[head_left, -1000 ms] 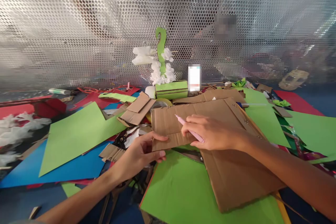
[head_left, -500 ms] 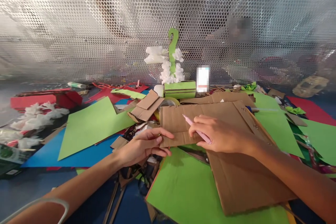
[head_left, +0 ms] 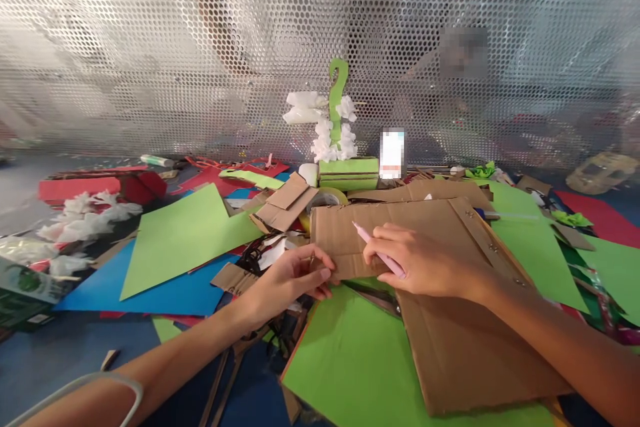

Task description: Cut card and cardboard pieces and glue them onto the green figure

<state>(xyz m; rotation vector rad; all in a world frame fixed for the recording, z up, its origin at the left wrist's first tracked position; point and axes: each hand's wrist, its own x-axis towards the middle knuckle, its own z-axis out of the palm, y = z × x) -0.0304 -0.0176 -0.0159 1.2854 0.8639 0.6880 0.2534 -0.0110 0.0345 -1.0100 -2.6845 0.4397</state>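
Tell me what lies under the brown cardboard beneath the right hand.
Under the brown cardboard, a green sheet and metal blades poke out. The blades' far end and anything farther in are covered.

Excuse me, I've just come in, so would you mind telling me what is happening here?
The right hand holds a pink pen over brown cardboard, while the left hand is at its near left corner. Scissors show partly from under the cardboard, above a green sheet. Behind, a green hook-shaped cutout with white tufts stands at a green block.
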